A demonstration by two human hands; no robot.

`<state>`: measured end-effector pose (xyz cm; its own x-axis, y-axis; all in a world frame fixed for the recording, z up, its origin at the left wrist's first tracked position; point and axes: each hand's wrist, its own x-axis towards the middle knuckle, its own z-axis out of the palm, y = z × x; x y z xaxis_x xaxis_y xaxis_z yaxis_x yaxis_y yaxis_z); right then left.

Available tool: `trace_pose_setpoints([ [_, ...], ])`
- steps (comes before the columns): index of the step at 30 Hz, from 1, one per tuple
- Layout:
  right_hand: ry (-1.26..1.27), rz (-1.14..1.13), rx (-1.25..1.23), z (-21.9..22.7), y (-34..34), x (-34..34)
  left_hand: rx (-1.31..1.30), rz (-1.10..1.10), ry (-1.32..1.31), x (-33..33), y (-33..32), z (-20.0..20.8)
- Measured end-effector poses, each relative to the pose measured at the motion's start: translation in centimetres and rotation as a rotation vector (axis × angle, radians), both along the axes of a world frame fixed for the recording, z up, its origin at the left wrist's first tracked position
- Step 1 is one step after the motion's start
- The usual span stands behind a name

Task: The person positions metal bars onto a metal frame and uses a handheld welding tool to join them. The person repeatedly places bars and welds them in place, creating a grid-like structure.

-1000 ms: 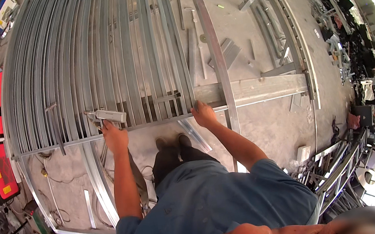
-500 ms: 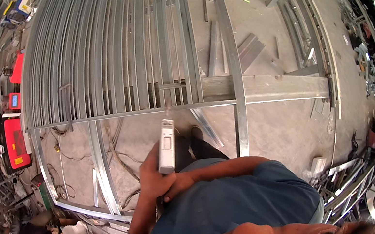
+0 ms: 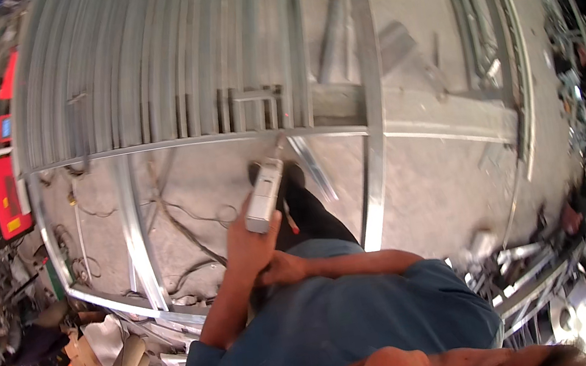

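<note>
I am gripping a pale grey boxy tool (image 3: 265,193) in the left hand (image 3: 249,242), the hand closing around its rear end while its narrow nose is pointing ahead and slightly to the right. The nose is reaching close to the front rail (image 3: 225,138) of a metal frame; blur is keeping me from telling whether they are touching. I am keeping the right hand (image 3: 282,269) low against the blue shirt (image 3: 343,305), just behind the left hand and near its wrist; its fingers are bunching together, but I cannot tell whether they are holding anything.

Beyond both hands, a close row of long metal bars (image 3: 138,77) is lying across the frame, running away from me. A small bracket (image 3: 256,97) is sitting on the bars ahead of the tool, and a red dot (image 3: 288,115) is glowing just right of it. Left of the left hand, a shiny metal leg (image 3: 137,234) is standing under the rail, and a cable (image 3: 186,234) is trailing across the floor (image 3: 447,189). Right of the hands, a loose metal strip (image 3: 315,169) is slanting below the rail, and a long beam (image 3: 377,189) is running past it. Well off to the left, a red case (image 3: 9,199) is standing outside the frame.
</note>
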<state>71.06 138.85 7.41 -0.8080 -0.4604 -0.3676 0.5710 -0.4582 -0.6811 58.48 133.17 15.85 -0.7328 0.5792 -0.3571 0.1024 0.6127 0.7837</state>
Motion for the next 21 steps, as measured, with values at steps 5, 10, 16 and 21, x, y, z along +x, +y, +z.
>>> trace_pose_setpoints([
  [5,-0.077,-0.02,0.003,1.5,1.5,-0.6,0.056,-0.053,0.074,-0.1,0.8,-1.9],
  [10,-0.11,-0.048,-0.007,-0.4,1.2,-0.4,0.04,-0.07,0.06,-0.9,1.3,-3.6],
  [16,-0.142,-0.085,-0.011,-0.2,1.6,-0.8,0.016,-0.056,0.009,-0.9,1.4,-4.5],
  [21,-0.146,-0.056,-0.056,-0.8,1.9,-0.9,0.039,-0.03,0.006,-1.0,1.9,-4.7],
])
